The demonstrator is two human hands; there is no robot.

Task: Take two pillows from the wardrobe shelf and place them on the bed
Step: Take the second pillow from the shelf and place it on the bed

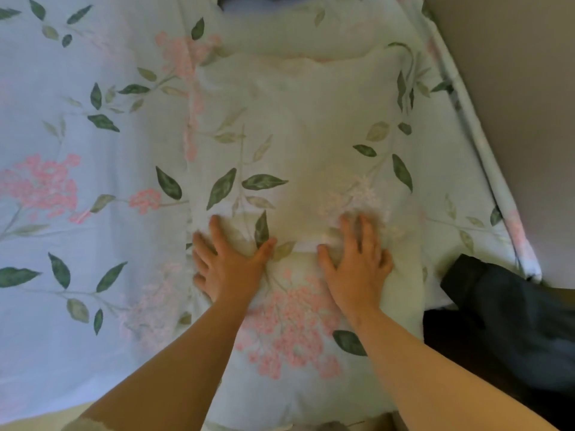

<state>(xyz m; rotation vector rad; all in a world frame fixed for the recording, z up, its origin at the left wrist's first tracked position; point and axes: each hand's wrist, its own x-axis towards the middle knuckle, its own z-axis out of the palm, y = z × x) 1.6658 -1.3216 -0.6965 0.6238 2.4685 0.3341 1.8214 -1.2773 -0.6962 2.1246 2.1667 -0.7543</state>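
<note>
Two pillows in pale blue floral covers lie on the bed (77,144), whose sheet has the same leaf and pink flower print. The far pillow (298,126) overlaps the near pillow (295,331). My left hand (227,265) lies flat with spread fingers on the seam where the two pillows meet. My right hand (357,262) presses flat beside it, fingers apart. Neither hand grips anything.
A third bolster-like cushion (295,29) in the same print lies beyond the far pillow. A dark cloth (504,312) lies at the right, off the bed's edge. A beige wall (513,104) runs along the right side.
</note>
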